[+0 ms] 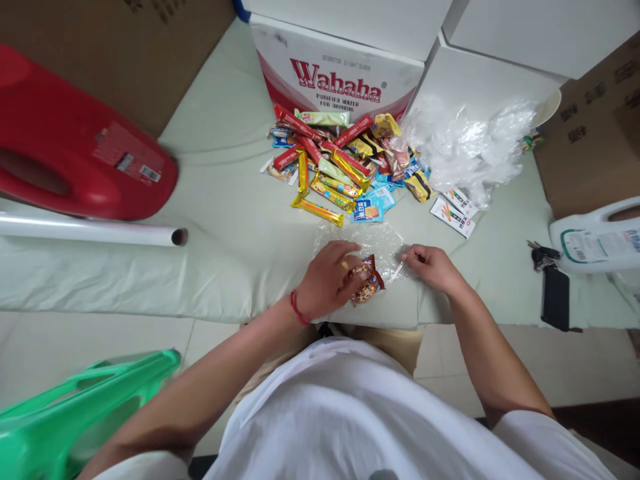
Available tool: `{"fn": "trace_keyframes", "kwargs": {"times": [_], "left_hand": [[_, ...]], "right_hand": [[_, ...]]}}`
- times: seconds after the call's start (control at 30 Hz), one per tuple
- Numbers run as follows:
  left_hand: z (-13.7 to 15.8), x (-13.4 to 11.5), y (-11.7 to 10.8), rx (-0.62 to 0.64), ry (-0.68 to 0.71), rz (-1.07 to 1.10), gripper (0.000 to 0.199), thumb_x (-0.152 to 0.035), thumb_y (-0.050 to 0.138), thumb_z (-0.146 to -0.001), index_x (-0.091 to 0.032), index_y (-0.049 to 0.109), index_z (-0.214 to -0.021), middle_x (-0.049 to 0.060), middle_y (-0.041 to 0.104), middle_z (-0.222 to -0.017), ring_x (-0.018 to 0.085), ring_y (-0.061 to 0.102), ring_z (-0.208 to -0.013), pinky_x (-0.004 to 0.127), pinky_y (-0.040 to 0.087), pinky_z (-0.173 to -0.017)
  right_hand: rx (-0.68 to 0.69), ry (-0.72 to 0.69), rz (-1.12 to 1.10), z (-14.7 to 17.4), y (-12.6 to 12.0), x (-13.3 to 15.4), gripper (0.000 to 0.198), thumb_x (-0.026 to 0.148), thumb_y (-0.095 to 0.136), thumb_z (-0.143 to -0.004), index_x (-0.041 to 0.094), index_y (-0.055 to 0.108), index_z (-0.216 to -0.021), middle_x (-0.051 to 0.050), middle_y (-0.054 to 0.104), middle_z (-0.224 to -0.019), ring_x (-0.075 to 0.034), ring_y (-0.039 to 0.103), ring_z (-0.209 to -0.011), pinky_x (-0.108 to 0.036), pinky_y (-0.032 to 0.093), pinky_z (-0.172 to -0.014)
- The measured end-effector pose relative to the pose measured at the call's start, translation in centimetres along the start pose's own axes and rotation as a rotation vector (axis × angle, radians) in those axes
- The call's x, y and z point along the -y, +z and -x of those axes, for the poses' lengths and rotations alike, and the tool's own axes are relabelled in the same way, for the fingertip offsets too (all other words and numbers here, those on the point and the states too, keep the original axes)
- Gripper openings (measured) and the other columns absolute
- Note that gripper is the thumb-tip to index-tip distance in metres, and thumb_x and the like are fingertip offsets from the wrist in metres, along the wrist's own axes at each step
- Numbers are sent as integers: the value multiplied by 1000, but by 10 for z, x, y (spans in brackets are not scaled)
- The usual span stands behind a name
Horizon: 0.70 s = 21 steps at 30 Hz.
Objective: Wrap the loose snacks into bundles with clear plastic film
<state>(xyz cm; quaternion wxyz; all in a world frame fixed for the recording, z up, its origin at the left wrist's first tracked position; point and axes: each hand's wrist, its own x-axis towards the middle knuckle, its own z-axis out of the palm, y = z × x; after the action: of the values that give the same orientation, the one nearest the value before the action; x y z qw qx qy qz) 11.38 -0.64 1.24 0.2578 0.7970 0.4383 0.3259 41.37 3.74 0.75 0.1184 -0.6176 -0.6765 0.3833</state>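
A clear plastic bag [385,241] lies flat near the table's front edge. My right hand [431,265] pinches its right edge with closed fingers. Two brown-and-red packets of chocolate chip cookies [369,285] are at the bag's near side; whether they are inside it is hard to tell. Curled over these packets from the left is my left hand [327,277], its thumb and fingers around one of them and partly covering it. Just beyond the bag is a heap of wrapped snacks, with red bars [320,140], yellow bars [334,193] and blue packets [370,208].
Crumpled clear bags [465,143] lie right of the heap, near white snack packs [453,217]. A Wahaha carton [345,73] stands behind. Leftward are a red jug [85,147] and a white roll [90,230]; rightward, a white bottle [600,240], keys [543,255] and black phone [555,298].
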Motion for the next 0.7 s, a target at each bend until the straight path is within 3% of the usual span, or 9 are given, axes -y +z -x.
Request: {"fn": "trace_keyframes", "kwargs": {"times": [0.1,0.2,0.27,0.33,0.43,0.53,0.6,0.7], "left_hand": [[27,-9,-2,-65,135,-94,21,-31,56,-101,-24,70,-114,10,77,-115,26,68,-115,44,49,-101],[53,-9,1,-51,126,-125,41,-41,64,-98,-25,61,-136,12,74,-127,30,67,-119,47,47,-100],[65,-5,5,-13,82,-132,59,-46,67,-95,-26,54,-148,14,71,-135,33,65,-123,50,46,-102],[71,0,6,2,27,-151,65,-40,67,-93,-25,50,-153,15,72,-131,34,66,-120,50,46,-101],[71,3,4,16,-43,-178,51,-30,63,-93,-24,61,-144,11,77,-110,32,66,-111,50,46,-97],[67,4,-2,34,-54,-156,19,-28,58,-98,-25,74,-107,6,74,-90,28,65,-102,48,45,-95],[66,5,-5,17,-53,-107,19,-27,55,-101,-24,72,-93,5,72,-84,25,65,-96,45,46,-93],[67,8,-6,-10,-40,-8,19,-25,52,-103,-23,68,-93,6,73,-91,23,65,-94,42,49,-89]], "right_hand": [[-211,-135,108,9,-2,8,40,57,58,-97,21,67,-84,-5,63,-79,-19,54,-70,-34,43,-69],[-369,-351,160,22,2,23,30,47,56,-102,22,70,-92,-11,70,-95,-26,62,-90,-42,48,-87],[-250,-469,122,27,9,35,24,44,59,-102,24,72,-103,-12,73,-104,-27,64,-101,-44,49,-95],[-53,-503,57,26,19,44,25,42,63,-101,24,73,-115,-12,75,-112,-27,67,-105,-42,50,-96],[124,-416,-13,21,32,50,25,40,60,-101,23,74,-110,-10,76,-104,-24,68,-96,-37,51,-87],[166,-271,-90,17,37,49,28,44,56,-101,22,72,-93,-6,74,-86,-20,64,-80,-33,48,-77],[181,-178,-178,16,37,50,32,50,56,-100,22,67,-87,-3,71,-79,-18,60,-73,-31,45,-72],[202,-103,-314,11,37,52,38,58,58,-96,21,63,-85,-2,69,-77,-17,58,-72,-30,43,-71]]}}
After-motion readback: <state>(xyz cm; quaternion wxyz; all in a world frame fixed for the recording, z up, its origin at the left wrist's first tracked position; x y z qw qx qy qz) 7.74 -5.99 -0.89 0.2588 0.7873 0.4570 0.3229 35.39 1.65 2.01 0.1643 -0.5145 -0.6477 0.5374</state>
